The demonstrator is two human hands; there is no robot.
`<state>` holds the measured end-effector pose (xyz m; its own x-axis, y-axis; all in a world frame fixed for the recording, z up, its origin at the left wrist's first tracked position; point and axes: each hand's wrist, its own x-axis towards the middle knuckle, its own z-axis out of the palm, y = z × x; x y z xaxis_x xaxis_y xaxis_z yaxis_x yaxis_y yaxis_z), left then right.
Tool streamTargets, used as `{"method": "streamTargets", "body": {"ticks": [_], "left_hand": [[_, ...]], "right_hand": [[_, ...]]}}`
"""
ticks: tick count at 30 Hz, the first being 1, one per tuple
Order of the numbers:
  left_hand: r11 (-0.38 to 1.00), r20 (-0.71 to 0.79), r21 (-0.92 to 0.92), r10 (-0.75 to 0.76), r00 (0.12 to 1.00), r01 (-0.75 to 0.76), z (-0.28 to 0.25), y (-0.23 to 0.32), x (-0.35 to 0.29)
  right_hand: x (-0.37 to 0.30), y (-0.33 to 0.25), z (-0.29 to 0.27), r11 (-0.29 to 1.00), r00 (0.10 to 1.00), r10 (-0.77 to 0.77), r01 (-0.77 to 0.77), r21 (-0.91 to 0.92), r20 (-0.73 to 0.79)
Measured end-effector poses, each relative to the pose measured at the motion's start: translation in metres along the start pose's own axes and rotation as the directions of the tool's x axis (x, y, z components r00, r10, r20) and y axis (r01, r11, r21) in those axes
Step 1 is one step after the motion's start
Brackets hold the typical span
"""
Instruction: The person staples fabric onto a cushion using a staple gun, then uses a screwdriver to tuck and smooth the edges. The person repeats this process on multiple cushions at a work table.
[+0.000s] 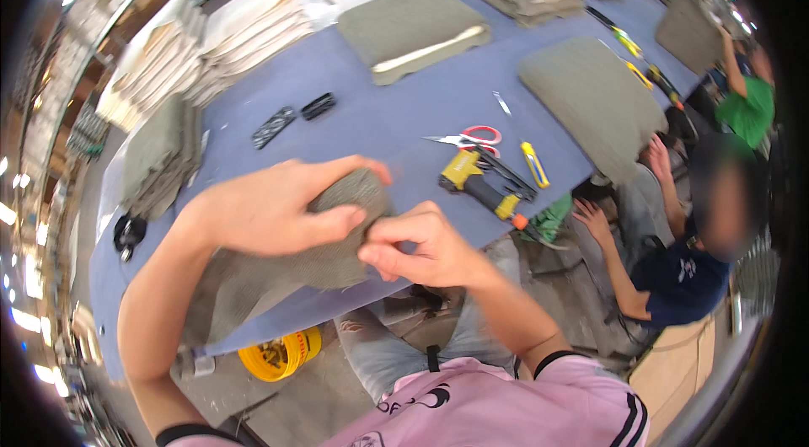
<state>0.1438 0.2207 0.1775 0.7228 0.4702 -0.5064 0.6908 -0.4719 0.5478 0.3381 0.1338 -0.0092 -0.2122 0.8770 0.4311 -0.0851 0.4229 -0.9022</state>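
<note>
Largest of all, the blue worktop [388,123] spread before us, with pale folded stacks [253,30] at its far left and flat grey-green cushions [594,101] laid along its far and right sides — a placement that, we judged, left the middle free for handling. The grey-green fabric piece [278,274] was raised over the near edge, one end bunched up and the rest trailing to the lower left. We saw the left hand [282,203] grasping that end from above, thumb on the near face, while the right hand [425,249] pinched its edge between thumb and fingers; this double grip probably served to steady the bulk and keep the edge in line. Below the near edge stood a yellow bucket [313,344], the one open container we could make out, holding a jumble of small brownish pieces [271,354] too blurred to identify. To the right, the yellow-and-black tool [484,192] lay with its handle toward us, presumably for easy reach. Just beyond it rested red-handled scissors [466,141] and, beside them, a slim yellow-handled tool [533,165] — both unheld.
</note>
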Motion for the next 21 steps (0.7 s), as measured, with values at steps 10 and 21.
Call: {"method": "streamTargets", "body": {"ticks": [10,21], "left_hand": [[0.971,-0.144,0.193,0.170,0.975,-0.141,0.033,0.002,-0.003],[0.965,-0.261,0.256,0.122,0.958,-0.053,0.053,0.005,-0.022]], "right_hand": [[-0.055,0.193,-0.305,-0.100,0.667,0.366,-0.666,-0.740,-0.649],[0.050,-0.063,-0.106,0.921,0.822,-0.238,0.360,0.148,-0.517]]}}
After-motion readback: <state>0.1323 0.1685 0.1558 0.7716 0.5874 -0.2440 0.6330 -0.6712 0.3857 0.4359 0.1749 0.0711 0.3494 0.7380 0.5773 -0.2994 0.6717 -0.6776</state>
